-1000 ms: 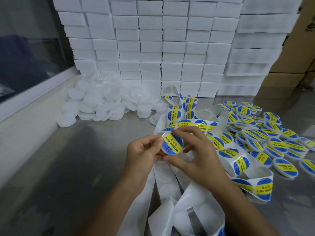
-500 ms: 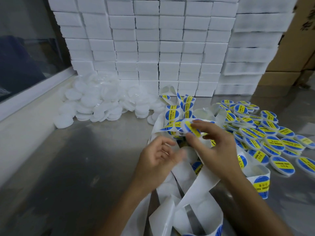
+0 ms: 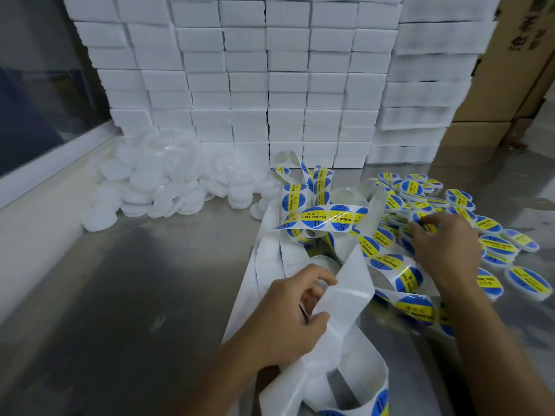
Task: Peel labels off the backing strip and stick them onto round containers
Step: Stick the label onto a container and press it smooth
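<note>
The emptied backing strip (image 3: pixel 345 298) was gripped in the left hand (image 3: pixel 288 319), apparently to be kept taut for peeling. A labelled container (image 3: pixel 420 219) was pinched by the right hand (image 3: pixel 444 244) over the finished pile (image 3: pixel 495 235), likely for setting down; unlabelled containers (image 3: pixel 156 187) lay heaped far left on the worktop (image 3: pixel 135 295).
</note>
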The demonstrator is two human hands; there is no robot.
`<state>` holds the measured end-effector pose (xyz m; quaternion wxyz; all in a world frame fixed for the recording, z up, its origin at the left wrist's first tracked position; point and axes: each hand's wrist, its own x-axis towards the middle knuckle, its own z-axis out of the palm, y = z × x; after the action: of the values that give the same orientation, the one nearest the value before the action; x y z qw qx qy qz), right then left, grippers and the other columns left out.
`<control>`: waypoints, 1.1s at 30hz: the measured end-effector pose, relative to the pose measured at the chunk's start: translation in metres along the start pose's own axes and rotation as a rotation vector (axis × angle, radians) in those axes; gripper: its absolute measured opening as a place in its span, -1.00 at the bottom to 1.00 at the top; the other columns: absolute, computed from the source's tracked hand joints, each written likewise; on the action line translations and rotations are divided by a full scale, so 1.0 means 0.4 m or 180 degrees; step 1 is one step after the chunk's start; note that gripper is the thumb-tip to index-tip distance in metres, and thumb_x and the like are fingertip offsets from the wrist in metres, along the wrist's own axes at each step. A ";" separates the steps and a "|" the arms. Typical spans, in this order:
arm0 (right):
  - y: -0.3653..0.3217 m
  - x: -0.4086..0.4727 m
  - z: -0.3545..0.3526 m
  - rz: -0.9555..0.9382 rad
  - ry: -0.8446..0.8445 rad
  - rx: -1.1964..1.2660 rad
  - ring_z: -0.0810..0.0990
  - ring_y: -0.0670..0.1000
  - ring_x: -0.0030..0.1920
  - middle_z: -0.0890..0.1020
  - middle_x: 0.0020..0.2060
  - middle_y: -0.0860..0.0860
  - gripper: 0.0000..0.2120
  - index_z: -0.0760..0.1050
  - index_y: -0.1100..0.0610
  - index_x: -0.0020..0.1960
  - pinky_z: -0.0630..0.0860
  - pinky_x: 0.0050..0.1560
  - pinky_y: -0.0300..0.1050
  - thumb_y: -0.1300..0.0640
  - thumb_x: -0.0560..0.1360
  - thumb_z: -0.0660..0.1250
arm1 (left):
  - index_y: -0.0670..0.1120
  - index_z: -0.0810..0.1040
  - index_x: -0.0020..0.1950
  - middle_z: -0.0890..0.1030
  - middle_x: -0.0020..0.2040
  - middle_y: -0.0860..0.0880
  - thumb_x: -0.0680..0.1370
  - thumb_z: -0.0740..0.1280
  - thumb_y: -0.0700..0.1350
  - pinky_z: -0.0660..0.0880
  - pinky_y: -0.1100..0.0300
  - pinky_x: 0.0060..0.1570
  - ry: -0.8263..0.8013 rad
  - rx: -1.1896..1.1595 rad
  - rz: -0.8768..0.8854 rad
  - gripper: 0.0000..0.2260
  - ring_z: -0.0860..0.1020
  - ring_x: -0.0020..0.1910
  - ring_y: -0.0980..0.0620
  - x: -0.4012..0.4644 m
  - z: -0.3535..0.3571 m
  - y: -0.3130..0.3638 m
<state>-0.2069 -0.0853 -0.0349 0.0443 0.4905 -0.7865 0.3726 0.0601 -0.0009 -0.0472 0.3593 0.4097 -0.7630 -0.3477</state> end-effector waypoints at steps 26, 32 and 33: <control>-0.223 -0.181 -0.040 0.0891 -0.2729 0.4229 0.69 0.06 -0.04 0.70 0.02 0.07 -0.72 0.63 0.15 0.14 0.62 -0.07 -0.11 0.05 0.51 0.32 | -0.03 0.68 -0.33 0.65 -0.30 0.03 0.29 0.53 -0.36 0.53 0.28 -0.25 0.1061 -0.2231 -0.0874 -0.78 0.60 -0.31 0.08 0.034 -0.059 -0.008; -0.203 -0.171 -0.049 0.0185 -0.1958 0.4099 0.68 -0.06 0.00 0.67 0.15 -0.04 -0.47 0.57 0.02 0.27 0.64 -0.01 -0.05 0.52 0.46 0.29 | -0.11 0.46 -0.05 0.43 -0.37 -0.04 0.23 0.37 -0.35 0.42 0.26 -0.42 0.0405 -0.2122 -0.0799 -0.66 0.40 -0.44 0.06 0.026 -0.063 0.001; -0.199 -0.174 -0.048 -0.0148 -0.1832 0.3763 0.66 -0.12 -0.04 0.65 0.16 -0.14 -0.40 0.55 -0.01 0.29 0.62 -0.07 -0.09 0.54 0.44 0.30 | -0.11 0.43 0.01 0.40 -0.37 -0.05 0.24 0.34 -0.37 0.39 0.25 -0.43 0.0199 -0.2122 -0.0795 -0.61 0.37 -0.43 0.04 0.024 -0.066 0.000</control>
<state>-0.1129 -0.0411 -0.0081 -0.4367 0.5292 -0.4189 0.5948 0.0782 -0.0155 -0.0316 0.4511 0.3706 -0.5403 -0.6060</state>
